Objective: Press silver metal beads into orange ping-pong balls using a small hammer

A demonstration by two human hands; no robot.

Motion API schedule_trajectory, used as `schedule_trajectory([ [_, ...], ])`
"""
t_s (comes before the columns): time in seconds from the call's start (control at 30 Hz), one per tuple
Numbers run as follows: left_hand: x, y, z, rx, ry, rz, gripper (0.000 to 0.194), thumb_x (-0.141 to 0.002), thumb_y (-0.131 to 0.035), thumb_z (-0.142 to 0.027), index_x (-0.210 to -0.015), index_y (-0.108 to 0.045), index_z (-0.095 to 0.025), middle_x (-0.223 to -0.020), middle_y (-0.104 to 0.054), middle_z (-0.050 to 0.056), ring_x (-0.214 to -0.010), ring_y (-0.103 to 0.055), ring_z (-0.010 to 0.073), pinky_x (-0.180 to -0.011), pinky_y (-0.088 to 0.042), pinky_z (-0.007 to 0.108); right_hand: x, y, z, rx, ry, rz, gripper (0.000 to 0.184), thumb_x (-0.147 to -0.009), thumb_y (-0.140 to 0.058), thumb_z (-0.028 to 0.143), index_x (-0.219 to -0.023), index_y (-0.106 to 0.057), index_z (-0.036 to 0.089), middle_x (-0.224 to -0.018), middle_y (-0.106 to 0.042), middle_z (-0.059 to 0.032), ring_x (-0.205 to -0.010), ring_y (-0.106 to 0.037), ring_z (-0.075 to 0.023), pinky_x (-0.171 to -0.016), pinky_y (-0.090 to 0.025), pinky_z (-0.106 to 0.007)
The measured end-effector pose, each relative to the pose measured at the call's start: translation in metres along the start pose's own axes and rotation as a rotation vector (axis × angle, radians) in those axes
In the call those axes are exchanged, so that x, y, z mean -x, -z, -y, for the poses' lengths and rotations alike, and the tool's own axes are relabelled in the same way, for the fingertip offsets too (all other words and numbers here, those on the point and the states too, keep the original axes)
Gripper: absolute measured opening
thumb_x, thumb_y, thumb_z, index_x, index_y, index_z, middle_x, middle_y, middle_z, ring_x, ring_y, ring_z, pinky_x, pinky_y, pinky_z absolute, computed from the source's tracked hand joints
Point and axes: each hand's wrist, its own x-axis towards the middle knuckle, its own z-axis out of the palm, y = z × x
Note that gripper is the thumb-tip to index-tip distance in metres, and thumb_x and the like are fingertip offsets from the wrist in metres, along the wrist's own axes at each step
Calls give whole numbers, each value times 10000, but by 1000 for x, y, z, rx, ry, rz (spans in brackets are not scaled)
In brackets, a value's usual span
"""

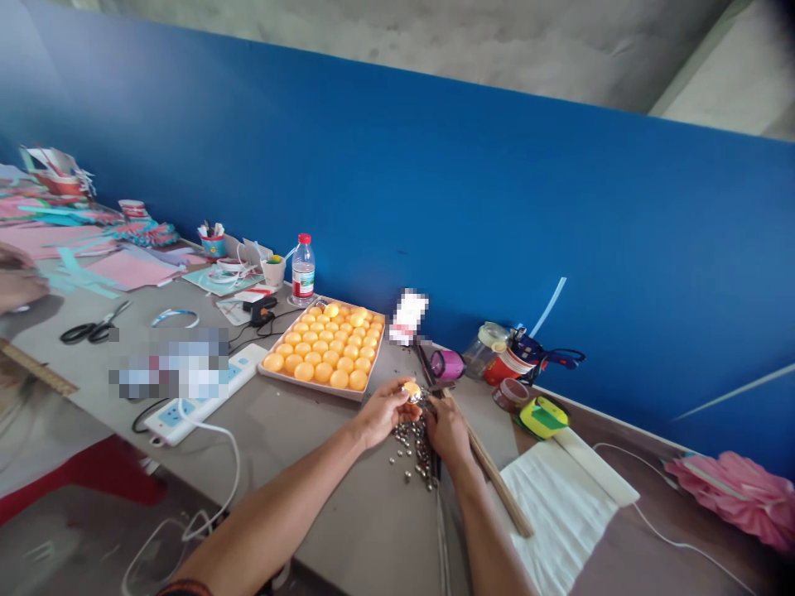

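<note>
My left hand is closed around an orange ping-pong ball with shiny silver bits on its lower side. Right beside it, my right hand is closed, fingers pinched near the ball; what they hold is hidden. Beneath both hands lies a scatter of small round silver beads. A shallow tray full of similar orange balls stands to the left. Close to the right hand runs a long wooden strip.
A power strip with a white cable and black scissors lie leftward. Behind are a water bottle and a blurred phone. A purple roll, yellow tape and white cloth sit rightward. Another person's hand is far left.
</note>
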Motion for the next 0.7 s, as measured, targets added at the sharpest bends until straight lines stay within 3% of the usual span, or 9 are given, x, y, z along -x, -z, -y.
schedule_trajectory([
  [0.1,0,0,1,16,27,-3,408,-717,-703,-253,-1071,-532,-149,-830,-589,27,-628,-626,126,-617,-500,271,2,0,4,128,-7,52,254,-777,-477,155,-956,-658,165,-917,-632,-110,-903,-576,-227,-807,-397,-308],
  [0.3,-2,-2,-1,19,23,1,424,-687,-733,-225,-1049,-535,-130,-813,-590,26,-641,-616,120,-619,-489,254,2,4,10,170,-37,123,192,-788,-461,146,-774,-650,180,-807,-641,-68,-769,-588,-187,-712,-386,-273],
  [0.43,-1,-3,-1,-79,23,-33,474,-646,-757,-195,-1065,-544,-132,-838,-588,24,-624,-605,107,-624,-476,257,2,3,10,164,-47,98,192,-779,-462,141,-751,-645,191,-803,-641,-56,-765,-586,-182,-720,-385,-274],
  [0.57,-1,0,3,-171,8,-63,519,-636,-759,-226,-1098,-544,-129,-838,-585,24,-613,-601,107,-616,-462,256,2,1,9,96,-41,47,185,-791,-485,187,-860,-657,186,-909,-637,-70,-886,-586,-195,-790,-391,-279],
  [0.7,-1,0,4,-251,-23,-68,555,-629,-751,-255,-1122,-534,-119,-809,-590,23,-611,-596,116,-628,-463,271,4,1,15,155,-21,122,271,-791,-509,237,-1020,-646,189,-991,-612,-96,-925,-578,-225,-781,-387,-307],
])
